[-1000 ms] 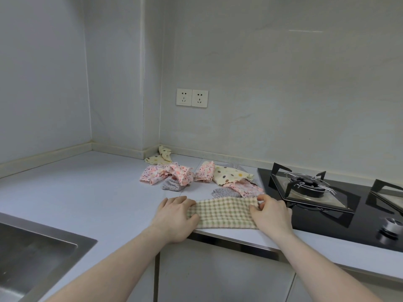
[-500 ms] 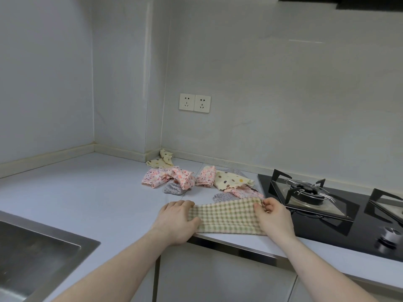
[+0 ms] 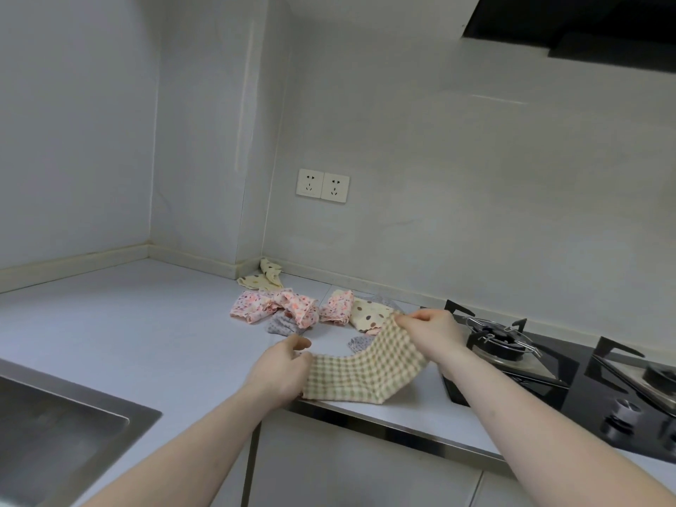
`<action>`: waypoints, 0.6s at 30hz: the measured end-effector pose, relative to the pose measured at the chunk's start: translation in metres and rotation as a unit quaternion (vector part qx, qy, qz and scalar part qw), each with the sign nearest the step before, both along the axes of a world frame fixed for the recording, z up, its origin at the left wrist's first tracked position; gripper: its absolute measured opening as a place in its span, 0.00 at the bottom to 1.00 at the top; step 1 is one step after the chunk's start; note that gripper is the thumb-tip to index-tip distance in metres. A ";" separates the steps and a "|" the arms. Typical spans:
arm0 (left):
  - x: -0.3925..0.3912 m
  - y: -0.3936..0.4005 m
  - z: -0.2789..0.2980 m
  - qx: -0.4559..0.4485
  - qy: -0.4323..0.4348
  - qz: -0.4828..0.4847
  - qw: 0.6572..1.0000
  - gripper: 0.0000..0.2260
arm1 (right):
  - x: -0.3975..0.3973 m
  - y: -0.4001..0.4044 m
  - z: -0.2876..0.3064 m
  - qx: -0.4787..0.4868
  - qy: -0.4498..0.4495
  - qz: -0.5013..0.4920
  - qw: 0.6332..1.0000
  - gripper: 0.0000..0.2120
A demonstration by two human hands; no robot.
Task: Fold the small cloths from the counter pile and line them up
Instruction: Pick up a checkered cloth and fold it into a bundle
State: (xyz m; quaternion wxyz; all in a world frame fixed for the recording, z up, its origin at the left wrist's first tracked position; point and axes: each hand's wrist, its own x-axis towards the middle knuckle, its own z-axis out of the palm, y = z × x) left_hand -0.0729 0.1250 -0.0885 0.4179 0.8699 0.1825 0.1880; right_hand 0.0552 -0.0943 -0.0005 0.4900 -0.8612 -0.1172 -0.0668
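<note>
While both hands pinch one checked cloth — two pink cloths behind

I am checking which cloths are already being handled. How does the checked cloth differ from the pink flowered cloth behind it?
The checked cloth has a green-and-cream grid; the pink flowered cloth has small blossoms. The checked cloth is held by the left hand and right hand, its right end lifted; the pink one lies crumpled and untouched. The checked cloth is nearer the counter edge. Both are small cloths.

Green-and-cream checked cloth, pink floral cloths
</note>
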 end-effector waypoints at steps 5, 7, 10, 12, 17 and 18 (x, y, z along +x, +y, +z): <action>-0.001 0.000 0.001 -0.026 -0.028 0.003 0.999 0.16 | -0.018 0.036 0.007 -0.006 0.032 0.059 0.998 0.06; -0.001 0.000 0.002 -0.035 -0.034 0.006 0.999 0.17 | -0.025 0.050 0.002 -0.018 0.038 0.080 0.996 0.07; -0.002 0.000 0.003 -0.053 -0.043 0.008 0.998 0.17 | -0.034 0.069 -0.008 -0.032 0.057 0.094 0.993 0.09; -0.002 0.001 0.003 -0.058 -0.048 0.017 0.997 0.17 | -0.039 0.079 -0.014 -0.029 0.077 0.099 0.992 0.07; -0.001 0.002 0.003 -0.070 -0.059 0.043 0.995 0.14 | -0.049 0.092 -0.024 -0.012 0.155 0.150 0.976 0.03; -0.001 0.001 0.003 -0.067 -0.058 0.043 0.995 0.14 | -0.049 0.092 -0.027 -0.022 0.163 0.164 0.973 0.03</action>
